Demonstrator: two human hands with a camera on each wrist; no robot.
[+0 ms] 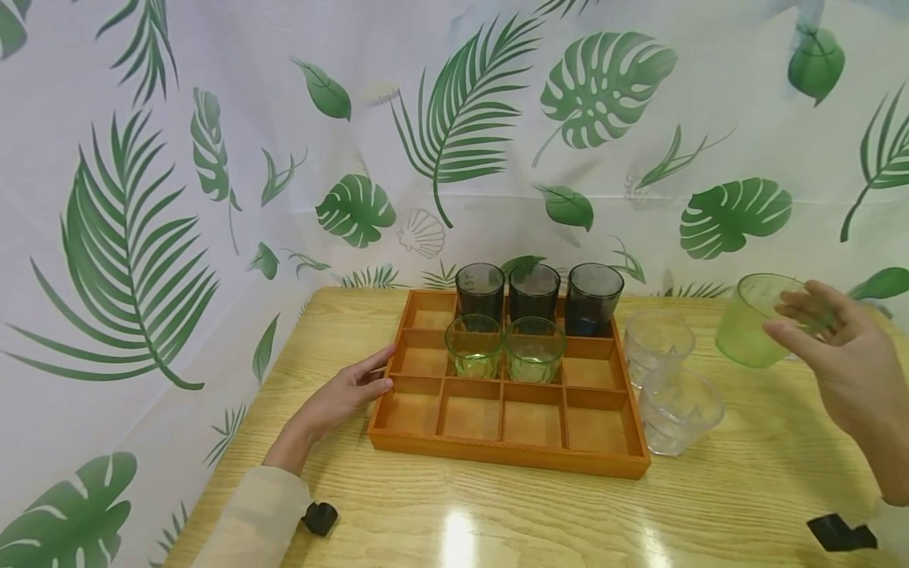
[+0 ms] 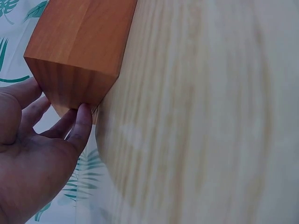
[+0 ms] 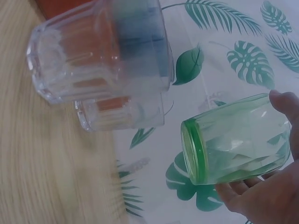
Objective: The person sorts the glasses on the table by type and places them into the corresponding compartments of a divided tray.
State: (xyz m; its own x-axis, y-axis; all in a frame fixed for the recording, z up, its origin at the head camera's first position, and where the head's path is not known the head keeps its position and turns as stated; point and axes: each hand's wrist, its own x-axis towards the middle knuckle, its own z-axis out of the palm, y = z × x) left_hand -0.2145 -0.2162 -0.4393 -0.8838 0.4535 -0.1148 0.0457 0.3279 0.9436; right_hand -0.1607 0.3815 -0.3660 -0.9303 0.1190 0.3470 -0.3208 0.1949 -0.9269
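My right hand (image 1: pixel 845 355) grips a light green glass (image 1: pixel 746 331) between thumb and fingers, raised over the right side of the table. In the right wrist view this glass (image 3: pixel 238 140) shows a thick green base and faceted sides. My left hand (image 1: pixel 344 402) rests against the left side of a wooden compartment tray (image 1: pixel 507 457); the left wrist view shows its fingers touching the outer wall. Three dark glasses (image 1: pixel 533 292) occupy back-row compartments. Two green glasses (image 1: pixel 476 351) stand in the middle row, in the second and third compartments from the left.
Two clear glasses (image 1: pixel 680 410) stand on the table close to the tray's right side, one behind the other. The wooden table (image 1: pixel 398 505) meets a leaf-patterned white cloth (image 1: pixel 284 229) at the back and left.
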